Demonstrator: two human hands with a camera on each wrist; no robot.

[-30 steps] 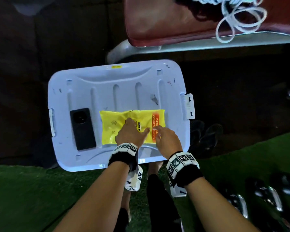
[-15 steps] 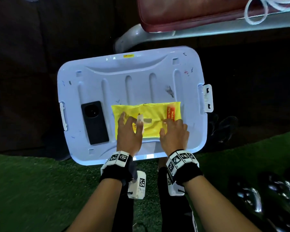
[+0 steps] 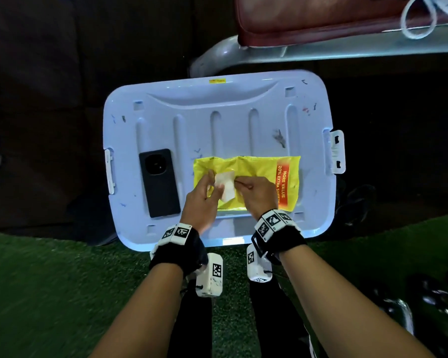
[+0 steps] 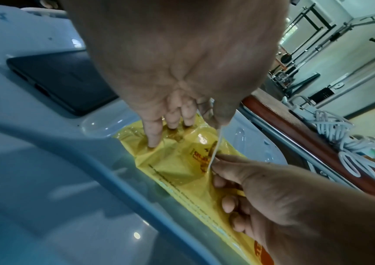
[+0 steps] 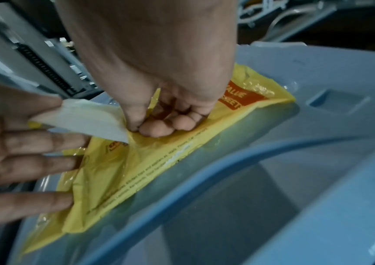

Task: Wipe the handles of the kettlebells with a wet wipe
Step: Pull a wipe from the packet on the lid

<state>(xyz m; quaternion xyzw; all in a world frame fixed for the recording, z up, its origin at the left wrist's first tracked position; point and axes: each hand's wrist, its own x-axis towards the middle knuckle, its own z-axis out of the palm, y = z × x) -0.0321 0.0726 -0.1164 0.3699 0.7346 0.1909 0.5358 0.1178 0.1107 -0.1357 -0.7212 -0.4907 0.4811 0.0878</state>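
- Two hands work over a yellow wet-wipe pack (image 3: 256, 177) lying flat on a pale blue bin lid (image 3: 217, 120).
- Left hand (image 3: 201, 202) pinches the peeled-back white flap (image 3: 225, 186) between thumb and forefinger; its other fingers lie straight on the pack.
- Right hand (image 3: 258, 193) is curled, fingertips pinching at the pack's opening beside the flap.
- Black phone (image 3: 159, 182) lies on the lid, left of the pack.
- Dark kettlebells (image 3: 424, 306) sit on green turf (image 3: 49, 293), lower right.

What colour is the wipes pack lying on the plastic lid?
Yellow wipes pack with an orange band; head view shows it best.
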